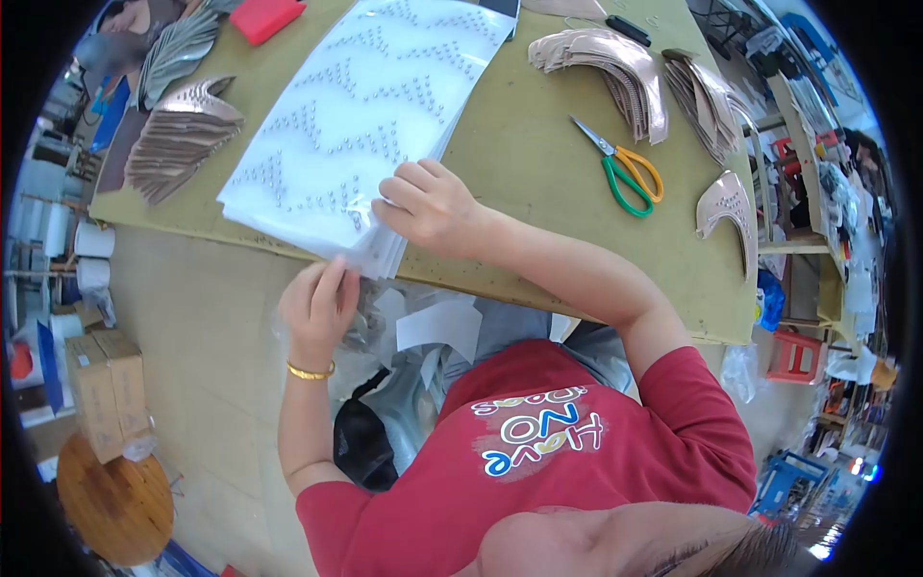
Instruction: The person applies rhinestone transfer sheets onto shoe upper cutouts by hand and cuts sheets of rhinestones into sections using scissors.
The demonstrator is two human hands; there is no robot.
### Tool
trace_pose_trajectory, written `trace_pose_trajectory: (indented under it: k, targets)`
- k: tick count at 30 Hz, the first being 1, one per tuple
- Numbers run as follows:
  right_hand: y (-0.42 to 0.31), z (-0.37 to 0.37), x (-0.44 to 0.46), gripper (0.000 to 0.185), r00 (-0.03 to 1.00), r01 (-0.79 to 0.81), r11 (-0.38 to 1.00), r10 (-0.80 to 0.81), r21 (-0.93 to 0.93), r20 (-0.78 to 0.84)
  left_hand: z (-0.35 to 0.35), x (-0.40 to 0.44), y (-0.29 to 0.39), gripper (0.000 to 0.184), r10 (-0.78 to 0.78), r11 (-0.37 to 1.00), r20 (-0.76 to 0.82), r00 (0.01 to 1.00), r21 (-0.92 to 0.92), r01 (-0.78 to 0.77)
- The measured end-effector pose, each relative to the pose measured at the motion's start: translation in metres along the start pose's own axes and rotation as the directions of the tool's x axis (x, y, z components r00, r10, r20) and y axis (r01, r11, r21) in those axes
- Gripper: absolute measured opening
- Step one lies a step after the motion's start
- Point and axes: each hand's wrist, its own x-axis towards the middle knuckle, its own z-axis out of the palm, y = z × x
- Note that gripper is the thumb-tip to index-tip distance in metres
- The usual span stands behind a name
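A stack of white and clear film sheets (356,106), dotted with small shiny studs in zigzag groups, lies at the table's near edge. My left hand (320,303), a gold bracelet at its wrist, pinches the near edge of the stack between thumb and fingers. On the stack's right edge, my right hand (426,205) is closed, its fingers curled over the sheets near the corner. Several layers fan apart slightly between the two hands. My right fingertips are partly hidden, so how many sheets they grip cannot be told.
Scissors (623,165) with green and orange handles lie to the right. Stacks of curved metallic pink pieces (615,72) sit at the right, and another stack (183,135) at the left. A red object (266,17) lies at the far left. Shelves (803,163) stand beyond the table's right side.
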Motion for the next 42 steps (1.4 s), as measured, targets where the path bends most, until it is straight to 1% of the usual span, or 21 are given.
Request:
trace_pose_trajectory:
  k: [1,2,4,5,6,7,9,10,13,16,18,19,22,25,27,30,32,35,36,39,42]
  targets:
    - [0.002,-0.003,-0.001,0.026,1.0,-0.006,1.0,0.006,0.018,-0.012,0.0,-0.011,0.0,0.016,-0.043,0.998,-0.024,0.999,-0.038,0.042]
    - [0.004,-0.007,-0.003,0.026,1.0,-0.011,0.999,0.012,0.038,-0.023,-0.001,-0.022,0.002,0.015,-0.153,0.984,-0.023,0.988,-0.095,0.15]
    - [0.009,-0.017,-0.008,0.023,0.999,-0.007,0.998,0.009,0.059,-0.043,-0.007,-0.043,0.008,0.014,-0.368,0.911,0.0,0.93,-0.202,0.36]
    - [0.012,-0.023,-0.011,0.022,0.999,0.003,0.998,0.0,0.057,-0.05,-0.008,-0.055,0.012,0.018,-0.601,0.722,0.073,0.796,-0.378,0.58]
    - [0.014,-0.03,-0.015,0.02,0.998,0.014,0.998,-0.01,0.057,-0.056,-0.008,-0.066,0.017,0.023,-0.771,0.448,0.193,0.607,-0.513,0.732]
    - [0.016,-0.039,-0.022,0.02,1.0,0.001,0.997,0.0,0.073,-0.015,-0.009,-0.074,0.021,0.029,-0.856,0.119,0.347,0.383,-0.589,0.799]
    - [0.021,-0.059,-0.038,0.02,0.997,-0.019,0.994,0.011,0.111,0.071,-0.013,-0.08,0.02,0.045,-0.834,-0.089,0.474,0.283,-0.622,0.778]
    - [0.023,-0.068,-0.046,0.022,0.996,-0.046,0.99,0.036,0.131,0.083,-0.014,-0.081,0.021,0.054,-0.812,-0.195,0.535,0.233,-0.625,0.756]
    - [0.029,-0.095,-0.07,0.026,0.984,-0.142,0.967,0.114,0.21,0.14,-0.013,-0.07,0.027,0.07,-0.767,-0.487,0.64,0.047,-0.627,0.608]
    - [0.033,-0.117,-0.09,0.028,0.941,-0.301,0.904,0.232,0.303,0.245,-0.013,-0.055,0.029,0.075,-0.693,-0.616,0.721,0.01,-0.599,0.512]
    - [0.031,-0.123,-0.097,0.026,0.891,-0.429,0.828,0.323,0.361,0.318,-0.011,-0.06,0.022,0.076,-0.652,-0.651,0.757,0.05,-0.593,0.474]
    - [0.029,-0.123,-0.096,0.026,0.88,-0.454,0.809,0.342,0.373,0.331,-0.01,-0.059,0.018,0.077,-0.632,-0.664,0.771,0.077,-0.59,0.459]
    - [0.02,-0.123,-0.094,0.023,0.844,-0.526,0.76,0.409,0.382,0.347,-0.014,-0.04,0.018,0.066,-0.627,-0.607,0.761,0.167,-0.612,0.508]
    - [0.014,-0.121,-0.096,0.024,0.804,-0.59,0.715,0.482,0.374,0.347,-0.022,-0.014,0.027,0.052,-0.728,-0.471,0.673,0.131,-0.63,0.618]
    - [0.011,-0.118,-0.098,0.029,0.758,-0.651,0.655,0.539,0.383,0.367,-0.028,-0.008,0.024,0.045,-0.717,-0.487,0.683,0.138,-0.633,0.601]
    - [0.009,-0.115,-0.099,0.031,0.779,-0.625,0.694,0.531,0.356,0.333,-0.035,-0.012,0.013,0.04,-0.695,-0.495,0.695,0.183,-0.647,0.58]
    - [0.007,-0.114,-0.099,0.033,0.782,-0.624,0.68,0.537,0.386,0.317,-0.039,-0.012,0.011,0.037,-0.69,-0.492,0.69,0.217,-0.667,0.559]
    - [0.004,-0.115,-0.085,0.034,0.791,-0.612,0.701,0.528,0.367,0.309,-0.047,-0.004,0.01,0.03,-0.71,-0.469,0.665,0.23,-0.691,0.551]
    - [0.003,-0.117,-0.079,0.035,0.792,-0.609,0.714,0.527,0.345,0.308,-0.047,-0.001,0.006,0.028,-0.733,-0.431,0.64,0.231,-0.699,0.571]
    - [-0.005,-0.109,-0.058,0.026,0.878,-0.477,0.829,0.434,0.29,0.202,-0.048,0.005,-0.017,0.023,-0.775,-0.341,0.585,0.238,-0.705,0.621]
    - [-0.005,-0.081,-0.045,0.027,0.964,-0.263,0.926,0.263,0.27,0.039,-0.049,0.009,-0.062,0.018,-0.799,-0.282,0.547,0.25,-0.708,0.648]
